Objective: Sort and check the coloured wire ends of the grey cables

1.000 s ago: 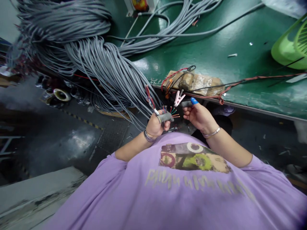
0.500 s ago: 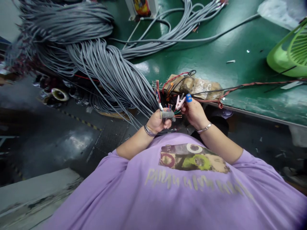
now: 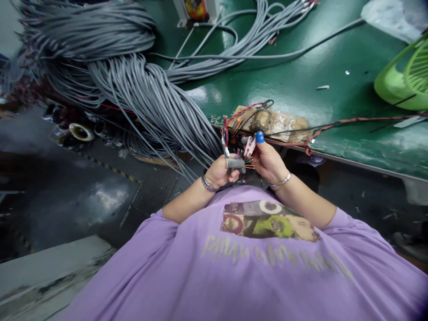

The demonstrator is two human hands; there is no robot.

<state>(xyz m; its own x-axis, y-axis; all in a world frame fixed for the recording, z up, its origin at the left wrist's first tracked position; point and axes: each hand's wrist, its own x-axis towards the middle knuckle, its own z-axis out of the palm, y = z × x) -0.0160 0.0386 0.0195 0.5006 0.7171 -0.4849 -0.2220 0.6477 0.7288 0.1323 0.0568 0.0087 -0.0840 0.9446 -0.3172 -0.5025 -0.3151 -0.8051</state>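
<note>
In front of my body, my left hand [image 3: 219, 171] is closed around a cable end with thin coloured wires [image 3: 248, 163] fanning out to the right. A grey sleeve-like piece [image 3: 236, 164] lies along its top; I cannot tell whether it is cable sheath or a cover on the thumb. A second bunch of red and blue wires [image 3: 225, 130] with a white wrapped base stands up from the same hand. My right hand [image 3: 269, 162], a blue cover [image 3: 260, 137] on its thumb, pinches a small pink clip [image 3: 249, 147] just above the coloured wire tips.
Thick bundles of grey cable [image 3: 160, 98] hang over the green table [image 3: 294, 84] at the left. Along its front edge lies a taped brown block [image 3: 277, 122] with red and black leads. A green plastic basket-like thing [image 3: 396, 84] stands right. Wire spools [image 3: 81, 132] sit below, left.
My right hand has tilted a little and drawn slightly left, turning the pink clip more upright. The upright wire bunch in my left hand has shifted slightly right.
</note>
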